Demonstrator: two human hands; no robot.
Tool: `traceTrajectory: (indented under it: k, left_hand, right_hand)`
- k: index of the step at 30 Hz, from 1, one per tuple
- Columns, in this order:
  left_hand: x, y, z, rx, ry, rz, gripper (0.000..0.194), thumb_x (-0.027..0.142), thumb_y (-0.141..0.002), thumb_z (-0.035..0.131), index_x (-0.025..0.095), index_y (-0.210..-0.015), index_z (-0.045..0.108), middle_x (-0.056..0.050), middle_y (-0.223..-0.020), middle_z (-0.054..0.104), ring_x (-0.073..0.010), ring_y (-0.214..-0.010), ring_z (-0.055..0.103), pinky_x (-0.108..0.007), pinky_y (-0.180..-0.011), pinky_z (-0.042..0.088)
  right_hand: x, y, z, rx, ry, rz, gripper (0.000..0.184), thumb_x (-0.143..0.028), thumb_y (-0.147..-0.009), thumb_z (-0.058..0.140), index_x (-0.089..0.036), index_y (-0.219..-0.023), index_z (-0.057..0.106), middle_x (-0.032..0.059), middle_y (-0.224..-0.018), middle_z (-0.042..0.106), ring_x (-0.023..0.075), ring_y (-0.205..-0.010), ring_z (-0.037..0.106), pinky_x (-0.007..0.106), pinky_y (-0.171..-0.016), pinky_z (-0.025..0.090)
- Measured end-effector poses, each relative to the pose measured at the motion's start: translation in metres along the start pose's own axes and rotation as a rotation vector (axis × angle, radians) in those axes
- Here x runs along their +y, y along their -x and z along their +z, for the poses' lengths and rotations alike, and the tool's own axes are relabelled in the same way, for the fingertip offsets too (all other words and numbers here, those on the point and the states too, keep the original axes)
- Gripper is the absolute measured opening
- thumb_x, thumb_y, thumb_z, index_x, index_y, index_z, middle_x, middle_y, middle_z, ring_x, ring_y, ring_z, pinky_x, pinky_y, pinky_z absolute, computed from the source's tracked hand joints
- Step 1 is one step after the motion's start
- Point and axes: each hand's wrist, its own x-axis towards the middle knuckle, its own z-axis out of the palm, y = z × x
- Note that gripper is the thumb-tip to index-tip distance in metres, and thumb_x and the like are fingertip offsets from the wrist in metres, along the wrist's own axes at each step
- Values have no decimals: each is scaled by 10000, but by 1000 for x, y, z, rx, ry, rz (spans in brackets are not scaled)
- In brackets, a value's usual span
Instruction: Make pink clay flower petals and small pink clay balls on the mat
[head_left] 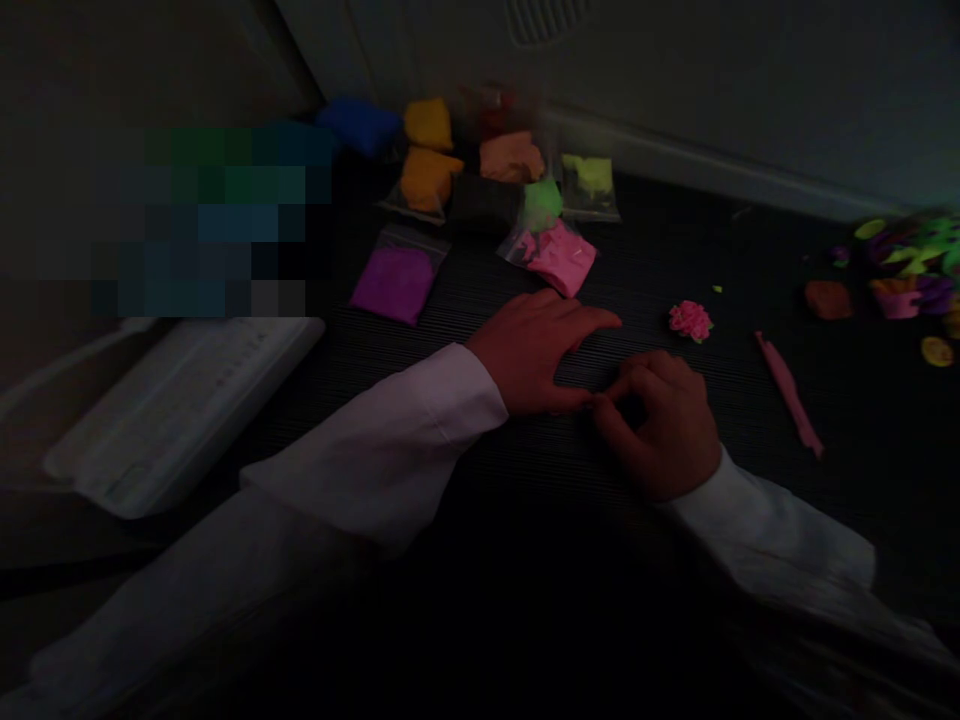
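The scene is dim. My left hand (541,350) lies on the dark ribbed mat (450,440), fingers stretched forward, thumb tip meeting my right hand. My right hand (660,420) is curled in a pinch beside it; what it pinches is hidden. A small pink clay flower (691,320) sits just beyond my right hand. A pink clay strip (789,393) lies to the right. A bag of pink clay (559,255) rests just ahead of my left fingers.
Bags of clay lie at the back: purple (395,283), orange (427,178), yellow (428,123), blue (360,123), green (541,200). Clay shapes (911,270) crowd the far right. A white tray-like object (180,400) sits left. A wall runs behind.
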Motion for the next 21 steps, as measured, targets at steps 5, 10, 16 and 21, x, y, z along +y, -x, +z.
traceTrajectory:
  k: [5, 10, 16, 21]
  left_hand:
    - [1, 0, -1, -6, 0, -6, 606, 448, -632, 550, 194, -1156, 382, -41, -930, 521, -198, -889, 446, -325, -755, 288]
    - [1, 0, -2, 6, 19, -7, 582, 423, -644, 543, 193, -1155, 387, -32, -896, 527, -187, -861, 452, -316, -741, 298]
    - [-1, 0, -3, 29, 50, -20, 509, 331, -680, 511, 171, -1149, 399, -25, -825, 525, -160, -781, 464, -296, -703, 318]
    - [-1, -1, -2, 54, 59, -37, 470, 287, -682, 504, 173, -1129, 417, -14, -799, 521, -143, -747, 460, -283, -687, 329]
  right_hand:
    - [0, -1, -3, -12, 5, 2, 136, -310, -658, 512, -177, -629, 519, 50, -768, 503, 200, -756, 450, 354, -680, 319]
    - [2, -3, -7, -39, -50, 22, 111, -289, -658, 510, -181, -665, 484, 39, -735, 489, 189, -740, 445, 336, -656, 327]
    - [4, -4, -5, -34, -28, 2, 96, -269, -654, 517, -186, -684, 479, 38, -740, 484, 191, -742, 435, 331, -655, 320]
    - [4, -4, -5, -32, -64, -13, 106, -276, -656, 514, -186, -696, 474, 31, -734, 483, 186, -745, 440, 321, -653, 315]
